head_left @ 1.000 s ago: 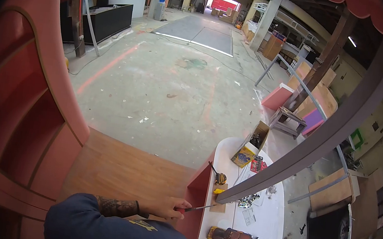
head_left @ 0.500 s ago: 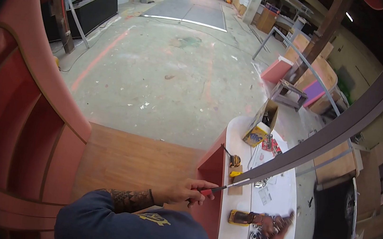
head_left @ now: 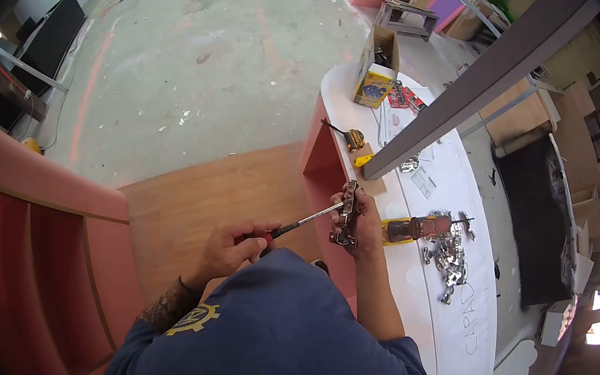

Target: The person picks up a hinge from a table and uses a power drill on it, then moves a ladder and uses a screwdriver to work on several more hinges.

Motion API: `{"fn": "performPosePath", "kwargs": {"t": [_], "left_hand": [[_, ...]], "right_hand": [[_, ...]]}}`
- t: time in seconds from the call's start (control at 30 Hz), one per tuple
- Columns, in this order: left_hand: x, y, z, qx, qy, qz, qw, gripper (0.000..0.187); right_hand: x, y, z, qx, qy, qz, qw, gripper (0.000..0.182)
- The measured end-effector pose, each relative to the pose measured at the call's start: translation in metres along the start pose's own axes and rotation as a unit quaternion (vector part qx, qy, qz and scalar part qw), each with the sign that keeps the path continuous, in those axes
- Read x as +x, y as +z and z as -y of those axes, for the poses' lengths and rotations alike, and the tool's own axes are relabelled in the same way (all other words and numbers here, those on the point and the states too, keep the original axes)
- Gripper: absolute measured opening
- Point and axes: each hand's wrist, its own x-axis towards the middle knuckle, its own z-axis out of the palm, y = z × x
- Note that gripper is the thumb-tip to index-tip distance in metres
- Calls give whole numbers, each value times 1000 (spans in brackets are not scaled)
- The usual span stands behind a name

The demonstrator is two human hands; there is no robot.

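Note:
My left hand (head_left: 234,248) is closed around the red and black handle of a screwdriver (head_left: 305,221). Its shaft points up and to the right, the tip meeting a metal cabinet hinge (head_left: 346,214). That hinge is gripped in my right hand (head_left: 367,229), with its arm and cup partly covered by the fingers. Just right of this hand, a yellow and black cordless drill (head_left: 401,231) lies on the white tabletop (head_left: 407,291). Beyond the drill is a loose pile of shiny hinges (head_left: 450,260).
A grey upright post (head_left: 469,88) stands at the table. Near it are a tape measure (head_left: 354,139), a small yellow tool (head_left: 363,161) and an open cardboard box (head_left: 374,84) with metal parts. Pink shelving (head_left: 52,254) is on my left, above a wood-look floor panel (head_left: 202,190).
My right hand has come from the hinge pile to in front of me, now with a hinge in it. The screwdriver has swung to meet the hinge. My view has tilted down and turned right.

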Motion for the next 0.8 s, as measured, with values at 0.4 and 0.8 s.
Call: {"fn": "performPosePath", "kwargs": {"t": [0.4, 0.8], "left_hand": [[-17, -18, 7, 46, 16, -54, 997, 41], [-11, -47, 2, -221, -192, -24, 956, 38]], "right_hand": [[11, 15, -27, -74, 15, 51, 996, 36], [-5, 22, -20, -365, -67, 19, 929, 28]]}}
